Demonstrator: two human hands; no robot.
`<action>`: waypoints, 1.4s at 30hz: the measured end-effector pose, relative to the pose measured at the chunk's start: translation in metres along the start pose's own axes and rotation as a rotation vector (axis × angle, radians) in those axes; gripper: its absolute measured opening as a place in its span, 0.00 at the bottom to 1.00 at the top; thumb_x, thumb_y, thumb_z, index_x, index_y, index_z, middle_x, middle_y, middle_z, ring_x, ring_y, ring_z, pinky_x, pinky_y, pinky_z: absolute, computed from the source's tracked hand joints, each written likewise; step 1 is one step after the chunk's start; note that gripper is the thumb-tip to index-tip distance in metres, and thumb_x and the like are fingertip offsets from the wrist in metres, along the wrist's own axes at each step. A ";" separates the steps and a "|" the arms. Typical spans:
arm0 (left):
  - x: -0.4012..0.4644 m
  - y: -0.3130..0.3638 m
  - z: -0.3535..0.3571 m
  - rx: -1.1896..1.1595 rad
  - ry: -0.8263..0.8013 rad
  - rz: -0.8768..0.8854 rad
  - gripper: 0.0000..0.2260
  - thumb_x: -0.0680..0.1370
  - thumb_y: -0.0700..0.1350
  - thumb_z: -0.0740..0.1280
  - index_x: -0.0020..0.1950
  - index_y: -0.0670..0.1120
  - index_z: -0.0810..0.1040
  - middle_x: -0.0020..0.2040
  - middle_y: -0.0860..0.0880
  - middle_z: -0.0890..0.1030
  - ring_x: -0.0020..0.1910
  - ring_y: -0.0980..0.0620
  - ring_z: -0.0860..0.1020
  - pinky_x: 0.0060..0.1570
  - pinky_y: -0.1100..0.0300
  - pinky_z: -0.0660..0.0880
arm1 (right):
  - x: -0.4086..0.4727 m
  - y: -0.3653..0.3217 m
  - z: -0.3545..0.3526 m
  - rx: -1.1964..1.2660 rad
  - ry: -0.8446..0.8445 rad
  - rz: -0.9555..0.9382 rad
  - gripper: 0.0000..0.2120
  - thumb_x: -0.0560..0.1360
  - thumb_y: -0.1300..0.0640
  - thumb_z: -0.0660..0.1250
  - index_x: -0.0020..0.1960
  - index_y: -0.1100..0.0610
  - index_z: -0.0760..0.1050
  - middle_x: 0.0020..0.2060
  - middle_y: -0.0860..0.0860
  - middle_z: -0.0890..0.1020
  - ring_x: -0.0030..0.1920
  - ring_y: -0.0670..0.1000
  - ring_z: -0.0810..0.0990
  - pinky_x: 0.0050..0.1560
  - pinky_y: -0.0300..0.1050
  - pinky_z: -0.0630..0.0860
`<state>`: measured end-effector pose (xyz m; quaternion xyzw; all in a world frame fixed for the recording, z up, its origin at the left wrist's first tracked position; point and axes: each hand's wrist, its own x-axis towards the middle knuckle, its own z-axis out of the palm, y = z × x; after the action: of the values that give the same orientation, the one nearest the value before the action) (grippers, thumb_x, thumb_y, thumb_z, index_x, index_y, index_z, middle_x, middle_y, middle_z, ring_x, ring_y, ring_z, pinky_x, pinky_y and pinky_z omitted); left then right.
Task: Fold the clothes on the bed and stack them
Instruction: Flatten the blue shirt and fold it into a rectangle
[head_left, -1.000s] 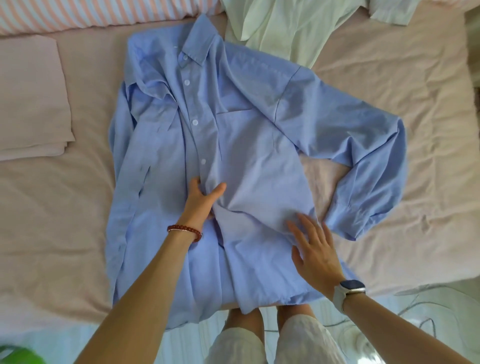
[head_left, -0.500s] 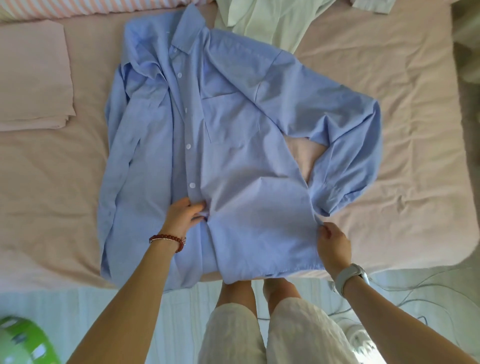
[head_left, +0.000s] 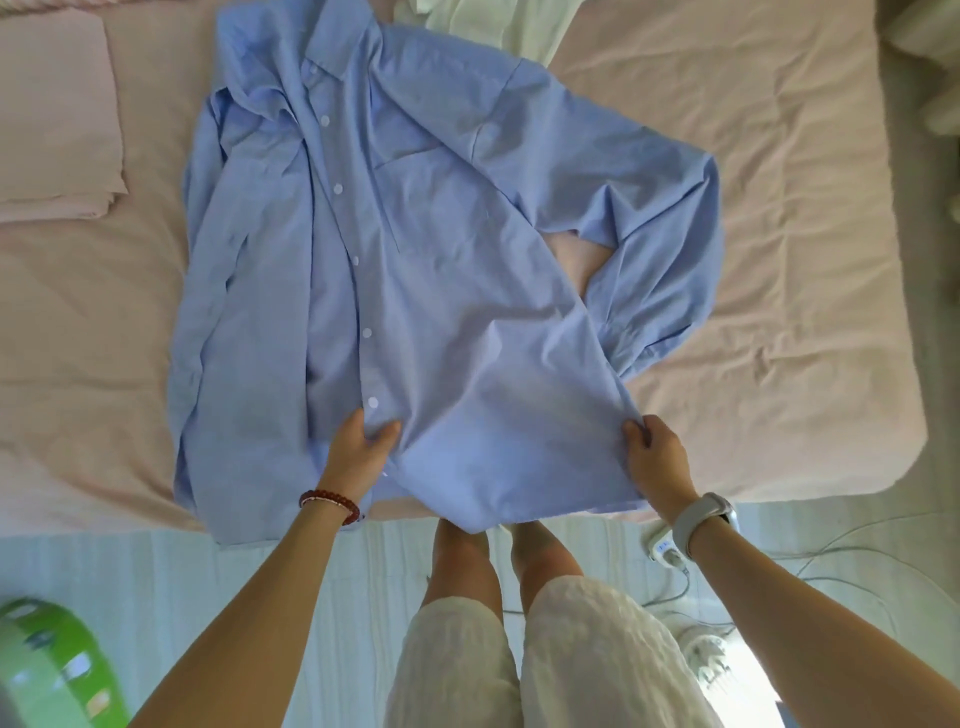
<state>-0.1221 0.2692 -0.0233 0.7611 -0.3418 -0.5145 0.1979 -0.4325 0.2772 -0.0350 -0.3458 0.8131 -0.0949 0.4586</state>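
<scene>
A light blue button-up shirt (head_left: 426, 249) lies front up across the pink bed (head_left: 779, 260), collar away from me, its hem hanging over the near edge. My left hand (head_left: 358, 452) grips the button placket near the lowest button. My right hand (head_left: 657, 457) pinches the shirt's right side seam near the hem, and the cloth between the two hands is stretched. The right sleeve (head_left: 665, 270) is bent back on itself beside the body. A pale green garment (head_left: 493, 26) lies beyond the collar.
A folded pink cloth (head_left: 52, 119) sits at the bed's far left. On the floor lie white cables and a plug (head_left: 670, 551) to the right and a green object (head_left: 52, 670) at the lower left. My legs stand against the bed edge.
My right hand went from lying flat on the shirt front to pinching its right side edge. My left hand shifted down the placket. The front panel is now pulled smoother and toward me.
</scene>
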 end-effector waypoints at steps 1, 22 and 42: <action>-0.003 -0.003 0.001 -0.054 0.114 0.004 0.07 0.78 0.39 0.63 0.55 0.39 0.74 0.44 0.47 0.78 0.42 0.51 0.75 0.34 0.72 0.73 | -0.002 0.000 -0.002 -0.034 0.023 -0.023 0.12 0.79 0.58 0.57 0.38 0.59 0.66 0.34 0.56 0.75 0.38 0.57 0.69 0.37 0.45 0.60; -0.022 -0.035 -0.038 0.404 0.585 -0.096 0.21 0.73 0.44 0.69 0.63 0.39 0.69 0.62 0.37 0.70 0.61 0.37 0.68 0.52 0.46 0.71 | -0.060 -0.076 0.104 -0.613 -0.162 -0.825 0.20 0.72 0.68 0.63 0.62 0.60 0.74 0.58 0.57 0.77 0.61 0.59 0.74 0.64 0.54 0.67; 0.004 -0.074 -0.211 0.174 -0.240 0.365 0.14 0.72 0.51 0.65 0.53 0.44 0.79 0.41 0.54 0.80 0.37 0.56 0.77 0.40 0.63 0.74 | -0.124 -0.246 0.296 0.209 -0.600 -0.090 0.11 0.76 0.50 0.64 0.36 0.51 0.74 0.31 0.48 0.77 0.32 0.44 0.76 0.34 0.34 0.73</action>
<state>0.0962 0.3067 0.0085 0.6340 -0.5380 -0.5257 0.1795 -0.0332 0.2228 -0.0010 -0.3452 0.6111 -0.0918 0.7063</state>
